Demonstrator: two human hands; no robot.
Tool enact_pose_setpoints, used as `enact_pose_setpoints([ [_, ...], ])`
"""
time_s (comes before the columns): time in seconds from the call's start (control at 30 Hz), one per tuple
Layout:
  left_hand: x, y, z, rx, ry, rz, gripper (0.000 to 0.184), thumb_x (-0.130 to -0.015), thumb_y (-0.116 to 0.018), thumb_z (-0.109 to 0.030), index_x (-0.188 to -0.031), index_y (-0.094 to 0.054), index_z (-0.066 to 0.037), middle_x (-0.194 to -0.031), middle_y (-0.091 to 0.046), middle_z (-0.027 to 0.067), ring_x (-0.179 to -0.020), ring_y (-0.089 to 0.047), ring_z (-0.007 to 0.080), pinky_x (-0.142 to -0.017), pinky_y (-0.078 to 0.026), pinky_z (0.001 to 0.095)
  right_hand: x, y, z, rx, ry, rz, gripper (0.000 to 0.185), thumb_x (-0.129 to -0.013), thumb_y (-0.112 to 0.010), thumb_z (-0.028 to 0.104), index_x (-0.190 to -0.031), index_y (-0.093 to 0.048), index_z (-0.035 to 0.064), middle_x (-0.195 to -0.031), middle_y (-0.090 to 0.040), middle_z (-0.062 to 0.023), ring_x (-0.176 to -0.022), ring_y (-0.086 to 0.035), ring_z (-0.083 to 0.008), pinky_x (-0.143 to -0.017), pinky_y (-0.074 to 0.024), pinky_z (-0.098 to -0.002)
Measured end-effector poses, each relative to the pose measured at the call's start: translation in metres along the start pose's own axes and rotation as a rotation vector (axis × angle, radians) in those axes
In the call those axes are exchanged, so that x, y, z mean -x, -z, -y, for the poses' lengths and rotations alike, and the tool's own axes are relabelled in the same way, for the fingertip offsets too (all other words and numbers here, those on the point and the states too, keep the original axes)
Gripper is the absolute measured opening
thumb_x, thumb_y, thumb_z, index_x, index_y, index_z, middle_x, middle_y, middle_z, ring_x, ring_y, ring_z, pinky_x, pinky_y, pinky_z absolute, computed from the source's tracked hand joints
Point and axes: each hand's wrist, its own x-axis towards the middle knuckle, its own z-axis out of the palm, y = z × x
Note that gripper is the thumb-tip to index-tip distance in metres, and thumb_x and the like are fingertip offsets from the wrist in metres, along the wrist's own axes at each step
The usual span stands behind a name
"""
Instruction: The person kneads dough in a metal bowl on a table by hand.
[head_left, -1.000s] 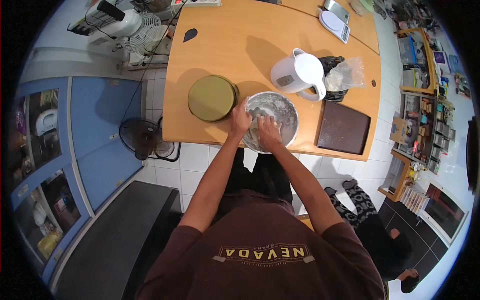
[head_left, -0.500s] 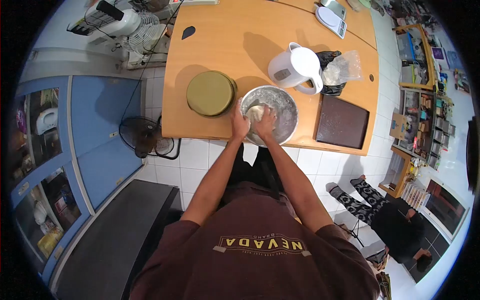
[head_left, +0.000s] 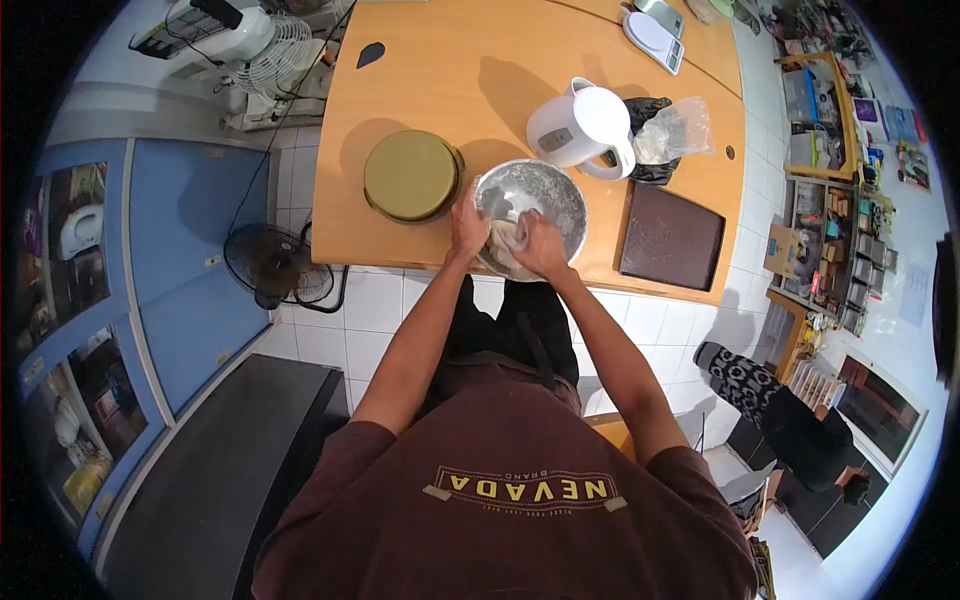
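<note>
A metal mixing bowl (head_left: 565, 195), dusted with flour inside, stands at the table's front edge. My left hand (head_left: 467, 228) is closed on the bowl's left rim. A pale lump of dough (head_left: 502, 243) lies low in the bowl, towards me. My right hand (head_left: 540, 245) reaches into the bowl with its fingers curled on the dough; part of the dough is hidden under them. Just left of the bowl sits a round olive-gold lidded container (head_left: 410, 175). Behind the bowl, slightly to the right, stands a white electric kettle (head_left: 585, 125).
Right of the bowl lies a dark baking tray (head_left: 670, 240). A clear bag of white powder (head_left: 660, 140) rests on a black plastic bag (head_left: 650, 110) beside the kettle. A white kitchen scale (head_left: 655, 40) is farther back. Another person (head_left: 800, 430) stands at the right.
My right hand has pulled nearer and curled its fingers on the dough, which has shifted towards me. My left hand stays on the rim. The other person has changed stance.
</note>
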Motion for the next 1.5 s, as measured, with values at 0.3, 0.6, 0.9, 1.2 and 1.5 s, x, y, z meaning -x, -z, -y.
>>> enact_pose_setpoints([
  [0.3, -0.003, -0.001, 0.000, -0.027, -0.154, -0.005, 0.064, -0.073, -0.058, 0.008, -0.136, -0.051, 0.000, -0.116, -0.063, 0.0285, -0.111, -0.059, 0.0452, -0.097, -0.047, 0.0475, 0.009, -0.038, 0.002, 0.411, 0.084, -0.103, 0.068, -0.087, -0.066, 0.039, -0.146, -0.040, 0.0155, -0.143, -0.039, -0.0267, -0.130, -0.042, -0.0455, -0.101, -0.0409, -0.0627],
  [0.6, -0.002, 0.000, 0.002, -0.001, -0.118, 0.032, 0.060, -0.072, -0.055, 0.009, -0.132, -0.050, 0.007, -0.112, -0.064, 0.0305, -0.107, -0.061, 0.0459, -0.094, -0.048, 0.0466, -0.015, -0.038, 0.005, 0.427, 0.040, -0.061, 0.060, -0.089, -0.064, 0.032, -0.143, -0.042, 0.0181, -0.136, -0.046, -0.0182, -0.123, -0.049, -0.0401, -0.096, -0.0460, -0.0593],
  [0.9, -0.018, -0.013, -0.003, -0.163, -0.053, 0.079, 0.062, -0.073, -0.060, 0.011, -0.134, -0.051, 0.003, -0.114, -0.064, 0.0297, -0.108, -0.062, 0.0446, -0.091, -0.050, 0.0456, -0.038, -0.072, -0.015, -0.019, -0.255, -0.515, 0.071, -0.079, -0.070, 0.016, -0.143, -0.041, 0.0119, -0.133, -0.048, -0.0269, -0.127, -0.044, -0.0472, -0.102, -0.0393, -0.0592],
  [1.2, -0.025, -0.005, -0.017, -0.235, -0.020, 0.045, 0.067, -0.075, -0.066, 0.008, -0.139, -0.047, 0.002, -0.113, -0.065, 0.0284, -0.104, -0.063, 0.0436, -0.090, -0.051, 0.0460, -0.006, -0.037, -0.019, -0.294, 0.043, -0.395, 0.064, -0.075, -0.075, 0.015, -0.132, -0.049, 0.0026, -0.135, -0.044, -0.0325, -0.129, -0.039, -0.0525, -0.108, -0.0347, -0.0550],
  [1.5, -0.027, -0.006, -0.017, -0.244, -0.051, -0.005, 0.062, -0.075, -0.065, 0.007, -0.135, -0.050, 0.003, -0.111, -0.064, 0.0303, -0.103, -0.063, 0.0449, -0.089, -0.051, 0.0467, 0.026, 0.028, -0.008, 0.088, 0.056, -0.055, 0.087, -0.067, -0.079, 0.029, -0.144, -0.043, 0.0079, -0.144, -0.035, -0.0354, -0.134, -0.035, -0.0537, -0.112, -0.0364, -0.0505],
])
